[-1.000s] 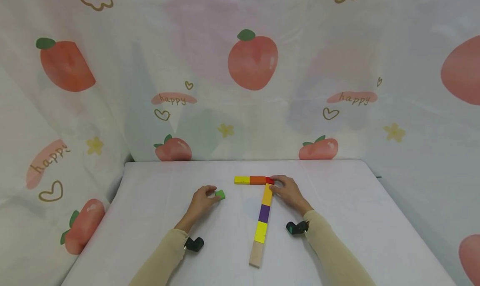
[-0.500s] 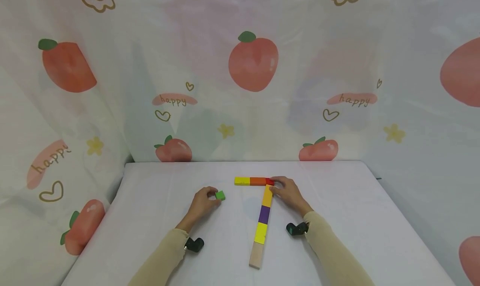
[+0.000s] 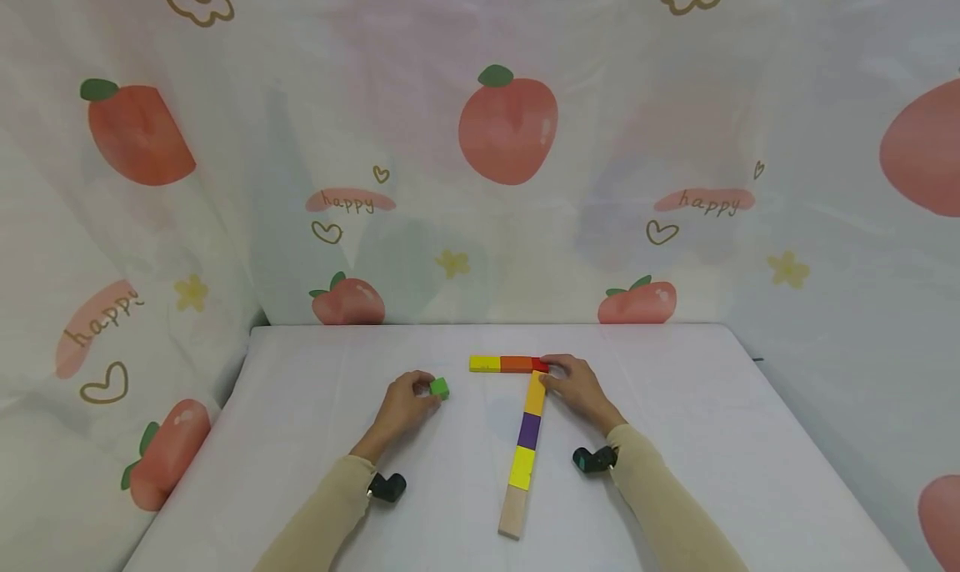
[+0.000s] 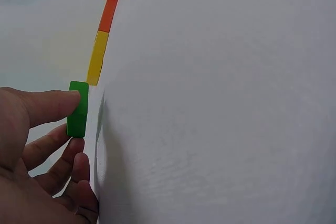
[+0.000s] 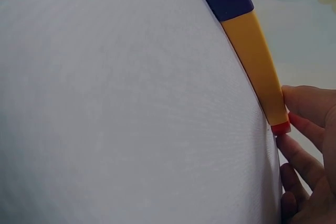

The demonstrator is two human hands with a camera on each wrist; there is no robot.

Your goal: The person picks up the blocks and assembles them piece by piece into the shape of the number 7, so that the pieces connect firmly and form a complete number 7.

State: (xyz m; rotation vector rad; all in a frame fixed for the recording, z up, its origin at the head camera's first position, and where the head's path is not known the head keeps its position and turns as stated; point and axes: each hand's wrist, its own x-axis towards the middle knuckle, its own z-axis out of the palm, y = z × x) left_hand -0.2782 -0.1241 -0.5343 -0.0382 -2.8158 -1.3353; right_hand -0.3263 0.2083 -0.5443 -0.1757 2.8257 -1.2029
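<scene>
In the head view my left hand [image 3: 405, 403] pinches a small green block [image 3: 439, 388] between thumb and fingers, left of the other blocks. My right hand [image 3: 581, 388] is at the corner where two rows of blocks meet. Its fingers are on a red block [image 3: 539, 363], and its thumb touches the amber block [image 3: 535, 393] below. In the right wrist view the red block [image 5: 281, 128] shows just past the end of the amber block [image 5: 255, 61]. An orange block [image 3: 516, 363] and a yellow block [image 3: 484, 363] continue leftward from the red one.
Below the amber block, the near row runs through a purple block [image 3: 528, 430], another yellow block [image 3: 522, 469] and a plain wood block [image 3: 513, 512]. All lie on a white-covered table [image 3: 660, 505]. A fruit-printed curtain [image 3: 420, 122] stands behind it and at both sides.
My left hand has turned the green block slightly while staying in nearly the same place. The right hand and the rows of blocks show no clear movement.
</scene>
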